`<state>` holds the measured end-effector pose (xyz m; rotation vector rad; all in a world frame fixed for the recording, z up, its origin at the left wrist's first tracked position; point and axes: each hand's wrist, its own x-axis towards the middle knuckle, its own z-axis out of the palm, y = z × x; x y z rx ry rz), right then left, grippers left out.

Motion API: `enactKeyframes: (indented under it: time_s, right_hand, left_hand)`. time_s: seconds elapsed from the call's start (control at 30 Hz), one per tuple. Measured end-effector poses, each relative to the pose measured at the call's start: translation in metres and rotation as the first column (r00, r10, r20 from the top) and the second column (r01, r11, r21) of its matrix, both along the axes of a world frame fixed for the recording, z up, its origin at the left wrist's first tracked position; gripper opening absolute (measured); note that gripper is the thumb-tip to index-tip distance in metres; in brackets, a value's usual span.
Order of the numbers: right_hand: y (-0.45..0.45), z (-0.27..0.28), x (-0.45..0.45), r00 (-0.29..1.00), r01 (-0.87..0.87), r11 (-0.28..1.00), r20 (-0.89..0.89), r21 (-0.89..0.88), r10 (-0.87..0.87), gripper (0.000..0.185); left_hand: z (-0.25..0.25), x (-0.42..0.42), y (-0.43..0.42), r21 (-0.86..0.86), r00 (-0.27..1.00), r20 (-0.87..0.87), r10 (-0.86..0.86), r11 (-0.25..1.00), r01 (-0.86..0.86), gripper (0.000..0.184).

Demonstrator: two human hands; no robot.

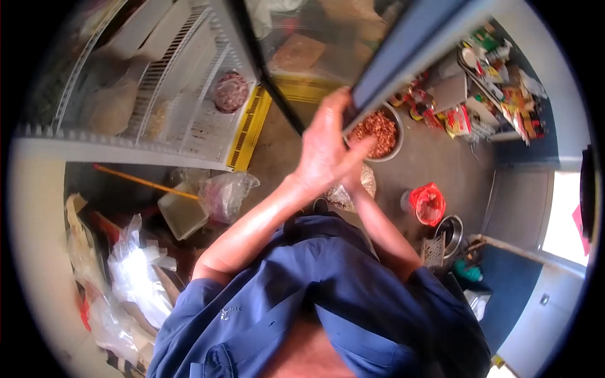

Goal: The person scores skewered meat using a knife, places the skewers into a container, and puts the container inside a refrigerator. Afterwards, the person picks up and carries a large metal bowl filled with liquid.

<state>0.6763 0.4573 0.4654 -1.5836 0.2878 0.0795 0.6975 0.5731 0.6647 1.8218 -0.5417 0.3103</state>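
My left hand reaches up to the fridge's glass door, its fingers closed at the edge of the door frame. Beneath the thumb, a metal bowl holds reddish-brown chopped food. My right hand is mostly hidden behind the left one; whether it grips anything does not show. A clear bag with pale contents lies below the hands. Inside the open fridge, a round bag of dark reddish food rests on a white wire shelf.
A broom-like stick, a pale bin and plastic bags lie at left. On the right are a red-bagged bucket, a steel pot and a rack crowded with packets.
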Motion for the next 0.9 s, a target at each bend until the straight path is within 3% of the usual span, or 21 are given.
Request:
enactKeyframes:
  time_s: [0.07,0.17,0.23,0.3,0.33,0.4,0.47,0.5,0.57,0.63,0.7,0.77,0.8,0.83,0.9]
  right_hand:
    - [-0.004,-0.002,-0.004,1.0,0.006,1.0,0.012,0.005,-0.006,0.06]
    - [-0.009,-0.005,-0.014,1.0,0.001,0.999,0.027,0.041,-0.002,0.064]
    - [-0.008,-0.006,-0.023,0.998,-0.011,0.979,0.064,0.202,-0.002,0.07]
    - [-0.009,-0.003,-0.024,1.0,-0.008,0.995,0.024,0.1,0.006,0.071]
    - [-0.011,-0.002,-0.026,1.0,-0.013,0.999,0.007,0.047,0.013,0.071]
    - [-0.009,0.001,-0.027,0.999,-0.021,0.998,-0.034,0.065,0.024,0.069]
    - [-0.002,-0.005,-0.03,1.0,-0.02,0.999,0.011,0.046,0.019,0.07]
    - [0.003,-0.01,-0.031,1.0,0.01,0.996,0.023,0.09,-0.012,0.068]
    - [0.009,-0.005,-0.038,0.998,0.06,0.998,0.011,0.019,-0.06,0.057]
    - [0.013,0.0,-0.053,0.995,0.095,0.995,-0.004,-0.004,-0.095,0.052]
    - [0.012,0.007,-0.082,0.987,0.117,0.971,-0.135,0.209,-0.09,0.048]
    - [0.012,-0.035,-0.12,0.973,0.2,0.953,-0.159,0.227,-0.166,0.046]
    - [0.008,-0.052,-0.141,0.954,0.244,0.959,-0.215,0.143,-0.21,0.045]
    - [0.009,-0.068,-0.167,0.902,0.403,0.881,-0.274,0.25,-0.335,0.041]
    - [0.006,-0.075,-0.215,0.727,0.597,0.79,-0.51,0.139,-0.459,0.035]
  left_hand:
    - [-0.002,-0.003,-0.009,-0.033,0.991,-0.112,0.07,0.997,-0.074,0.077]
    - [-0.005,0.003,-0.025,-0.051,0.989,-0.017,0.146,0.988,-0.146,0.088]
    - [-0.005,0.006,-0.036,-0.04,0.977,0.01,0.212,0.976,-0.212,0.093]
    - [-0.002,0.009,-0.044,-0.088,0.969,-0.041,0.243,0.965,-0.246,0.098]
    - [-0.011,0.017,-0.045,-0.01,0.939,0.062,0.339,0.941,-0.339,0.1]
    - [-0.019,0.033,-0.043,-0.09,0.935,0.045,0.353,0.933,-0.348,0.097]
    - [-0.026,0.042,-0.041,-0.277,0.956,0.106,0.273,0.931,-0.235,0.089]
    - [-0.023,0.039,-0.041,-0.277,0.961,0.073,0.267,0.931,-0.238,0.085]
    - [-0.016,0.026,-0.035,-0.278,0.971,0.035,0.237,0.935,-0.218,0.081]
    - [-0.011,0.017,-0.024,-0.157,0.932,0.122,0.342,0.934,-0.322,0.081]
    - [-0.011,0.008,-0.007,-0.14,0.938,0.12,0.324,0.941,-0.307,0.083]
    - [-0.013,0.001,0.012,-0.157,0.951,0.092,0.296,0.947,-0.28,0.085]
    - [-0.014,-0.004,0.022,-0.155,0.953,0.092,0.289,0.949,-0.273,0.085]
    - [-0.014,-0.011,0.033,-0.194,0.956,0.036,0.292,0.94,-0.28,0.081]
    - [-0.021,-0.016,0.055,-0.228,0.953,0.016,0.302,0.929,-0.291,0.074]
